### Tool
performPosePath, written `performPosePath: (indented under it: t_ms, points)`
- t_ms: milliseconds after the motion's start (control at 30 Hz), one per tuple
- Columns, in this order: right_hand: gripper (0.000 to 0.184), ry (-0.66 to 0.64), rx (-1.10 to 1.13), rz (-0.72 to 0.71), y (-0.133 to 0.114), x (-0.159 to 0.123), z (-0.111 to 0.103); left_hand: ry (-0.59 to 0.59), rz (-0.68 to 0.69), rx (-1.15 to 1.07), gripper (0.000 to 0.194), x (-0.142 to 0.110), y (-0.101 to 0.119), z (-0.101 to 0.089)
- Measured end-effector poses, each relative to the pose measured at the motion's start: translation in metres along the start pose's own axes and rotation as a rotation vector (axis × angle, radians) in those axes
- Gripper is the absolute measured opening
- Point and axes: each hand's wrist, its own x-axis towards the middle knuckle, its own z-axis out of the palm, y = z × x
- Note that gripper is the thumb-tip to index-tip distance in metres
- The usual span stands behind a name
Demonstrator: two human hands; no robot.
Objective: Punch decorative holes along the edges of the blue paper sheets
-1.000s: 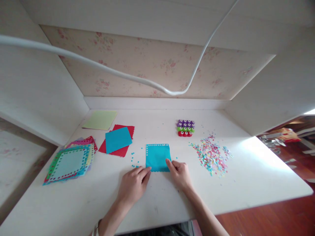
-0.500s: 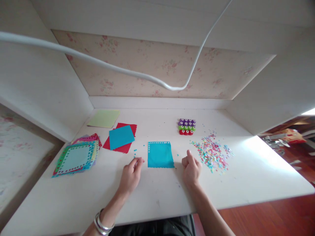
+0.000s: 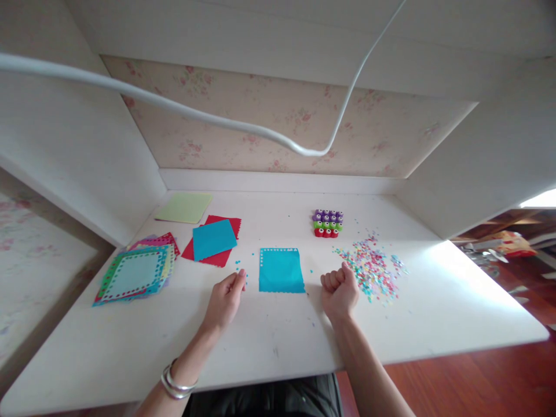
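A square of blue paper (image 3: 281, 271) lies flat on the white desk, with punched holes along its top edge and upper left side. Just left of it rests my left hand (image 3: 224, 299), its fingers curled and closed, touching no sheet. To the right, my right hand (image 3: 340, 291) is closed in a loose fist, thumb up, between the paper and a scattered heap of coloured confetti dots (image 3: 373, 269). Nothing shows in either hand. A few blue paper dots (image 3: 238, 262) lie beyond my left hand.
Left on the desk are a stack of hole-edged coloured sheets (image 3: 134, 275), a blue sheet (image 3: 214, 238) over a red sheet (image 3: 221, 258), and pale green paper (image 3: 185, 207). Small purple, green and red hole punches (image 3: 328, 223) stand in rows. A white cable (image 3: 260, 130) hangs across the view.
Both hands have let go of the blue paper and drawn apart, left hand to the left, right hand to the right. The view has shifted slightly.
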Motion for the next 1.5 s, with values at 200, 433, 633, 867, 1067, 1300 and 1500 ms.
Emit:
performPosePath:
  t_ms: [200,433,633,867,1067,1300,1500]
  points:
    - [0.047,-0.009,-0.043,-0.004,0.004,-0.001,-0.001,-0.053,0.043,0.088,0.050,0.002,-0.003,0.000]
    - [0.046,0.003,-0.085,-0.015,0.008,-0.004,0.002,-0.025,0.038,0.082,0.053,0.002,-0.005,0.001]
    - [0.046,0.010,-0.134,-0.016,0.010,-0.004,0.002,-0.027,0.034,0.074,0.055,0.001,-0.006,0.002]
    - [0.045,-0.001,-0.202,-0.030,0.013,-0.003,0.000,-0.030,0.035,0.094,0.054,0.002,-0.002,0.002]
    - [0.044,-0.011,-0.254,-0.041,0.015,-0.003,-0.002,-0.029,0.034,0.106,0.054,0.001,0.000,0.002]
    - [0.046,-0.013,-0.287,-0.044,0.015,-0.003,-0.002,-0.044,0.050,0.134,0.054,0.000,0.000,0.001]
    - [0.047,-0.019,-0.293,-0.034,0.013,-0.004,0.000,-0.050,0.072,0.160,0.051,0.001,-0.001,0.002]
